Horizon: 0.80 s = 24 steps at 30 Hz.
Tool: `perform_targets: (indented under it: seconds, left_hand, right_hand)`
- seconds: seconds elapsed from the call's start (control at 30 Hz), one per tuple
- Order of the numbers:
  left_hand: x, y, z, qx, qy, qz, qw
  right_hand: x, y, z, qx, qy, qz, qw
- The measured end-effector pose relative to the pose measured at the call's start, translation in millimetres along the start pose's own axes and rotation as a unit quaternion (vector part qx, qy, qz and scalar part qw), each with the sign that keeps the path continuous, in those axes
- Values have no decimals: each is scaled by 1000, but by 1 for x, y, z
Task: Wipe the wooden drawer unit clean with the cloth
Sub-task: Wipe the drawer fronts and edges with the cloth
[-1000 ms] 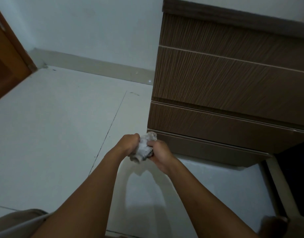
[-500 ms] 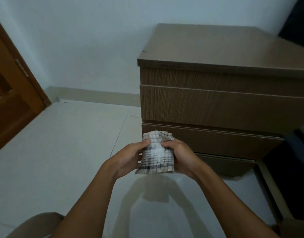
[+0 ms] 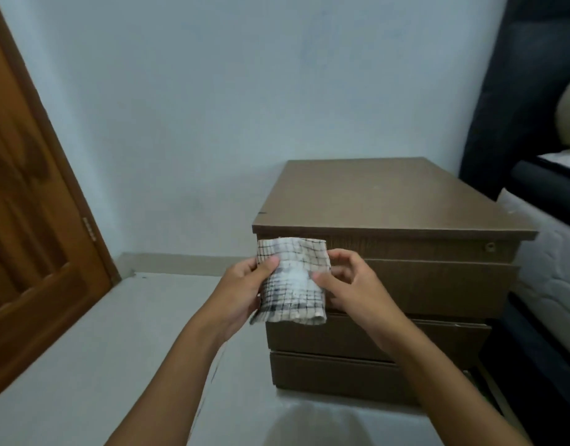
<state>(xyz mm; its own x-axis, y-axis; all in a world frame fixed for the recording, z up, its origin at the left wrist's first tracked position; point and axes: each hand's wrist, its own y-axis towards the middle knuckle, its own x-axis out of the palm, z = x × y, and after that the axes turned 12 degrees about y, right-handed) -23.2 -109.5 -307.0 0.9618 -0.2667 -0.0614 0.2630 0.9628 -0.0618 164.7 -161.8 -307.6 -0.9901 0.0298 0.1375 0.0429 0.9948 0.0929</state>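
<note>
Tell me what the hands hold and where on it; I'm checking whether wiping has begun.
The cloth: the left hand pinches its left side, the right hand its right side. It is held in the air.

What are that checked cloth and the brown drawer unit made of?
The cloth looks like thin woven cotton, matte: dark grid lines on cream, soft folds. The drawer unit looks like wood-grain laminate over board rather than solid wood, I would guess: fine even streaks on the fronts, a smooth top with a dull sheen.
</note>
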Motion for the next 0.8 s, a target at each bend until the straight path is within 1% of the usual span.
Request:
perform_targets:
  seconds: [0.07, 0.17, 0.3, 0.37, 0.43, 0.57, 0.63, 0.73, 0.8]
  left_hand:
    - [2, 4, 26, 23, 2, 19, 1000]
    - [3, 19, 60, 48, 39, 74, 995]
    - [4, 56, 90, 62, 133, 138, 979]
    - [6, 77, 97, 55, 176, 153, 971]
    - [7, 95, 99, 41, 226, 165, 959]
    - [3, 124, 89, 46, 376, 182, 908]
    - [0, 133, 84, 49, 396, 193, 896]
    - [-4, 145, 78, 40, 387, 217, 895]
    - [-6, 150, 76, 34, 397, 207, 894]
  right_hand:
    - [-1, 3, -21, -24, 22, 11, 999]
    - [1, 15, -48, -62, 40, 19, 997]
    - [2, 49, -72, -86, -2, 43, 995]
    - [-1, 69, -78, -87, -41, 39, 995]
    - [-3, 87, -81, -88, -103, 33, 990]
    - [-2, 108, -80, -80, -207, 29, 975]
    - [0, 114, -75, -79, -230, 19, 970]
    - [5, 115, -68, -94, -248, -6, 964]
    - [9, 116, -62, -109, -308, -3, 945]
